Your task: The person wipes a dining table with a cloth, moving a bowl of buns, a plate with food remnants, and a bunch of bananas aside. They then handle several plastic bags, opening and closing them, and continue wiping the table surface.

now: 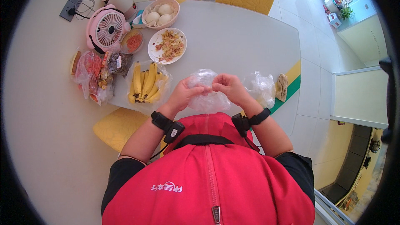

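A crumpled clear plastic bag (207,101) is in front of my chest, at the near edge of the table. My left hand (187,92) grips its left side, the thumb reaching toward the middle. With thumb and forefinger, my right hand (230,88) pinches at the bag's upper right, close to the left thumb tip. What the bag holds, if anything, cannot be made out. To the left of my left hand lies a bunch of bananas (145,82) in a clear bag. Another crumpled clear plastic bag (264,89) sits beyond my right wrist.
A folded brown cloth (281,87) lies at the right. Behind are a plate of food scraps (170,46), a pink basket (161,14) of large pale eggs, a bowl of orange-red bits (133,42), a pink fan (108,29) and an electric kettle (120,0). Bagged foodstuffs (90,72) crowd the left.
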Available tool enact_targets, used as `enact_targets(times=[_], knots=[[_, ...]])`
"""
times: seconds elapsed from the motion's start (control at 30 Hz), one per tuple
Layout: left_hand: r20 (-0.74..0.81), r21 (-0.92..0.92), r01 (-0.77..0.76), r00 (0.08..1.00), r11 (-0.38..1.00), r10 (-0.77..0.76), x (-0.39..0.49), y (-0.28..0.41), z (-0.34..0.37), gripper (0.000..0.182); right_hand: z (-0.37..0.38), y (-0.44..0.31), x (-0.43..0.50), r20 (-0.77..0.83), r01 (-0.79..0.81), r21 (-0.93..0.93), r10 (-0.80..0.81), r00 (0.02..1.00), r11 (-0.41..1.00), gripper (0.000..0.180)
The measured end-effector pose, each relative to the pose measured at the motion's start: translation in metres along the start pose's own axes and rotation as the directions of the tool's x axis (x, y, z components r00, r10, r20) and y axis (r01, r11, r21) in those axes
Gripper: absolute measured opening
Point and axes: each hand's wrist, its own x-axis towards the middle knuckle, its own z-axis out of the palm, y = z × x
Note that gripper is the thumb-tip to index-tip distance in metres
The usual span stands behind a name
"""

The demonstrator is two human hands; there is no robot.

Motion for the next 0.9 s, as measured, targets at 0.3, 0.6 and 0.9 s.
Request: enact_targets(times=[0.3, 0.6, 0.9], knots=[[-0.116, 0.230, -0.029, 0.992, 0.973, 0.057, -0.001, -0.003, -0.028, 0.023, -0.074, 0.059, -0.041, -0.378, -0.147, -0.440, -0.034, 0.925, 0.886, 0.017], [-0.368, 0.233, 0.029, 0.928, 0.972, 0.060, -0.018, -0.017, -0.062, 0.025, -0.133, 0.133, -0.148, -0.744, -0.264, -0.117, 0.091, 0.662, 0.957, 0.015], [-0.232, 0.597, -0.208, 0.880, 0.775, 0.415, -0.010, -0.024, -0.067, 0.020, -0.210, 0.183, -0.196, -0.936, -0.114, -0.014, 0.027, 0.350, 0.993, 0.017]])
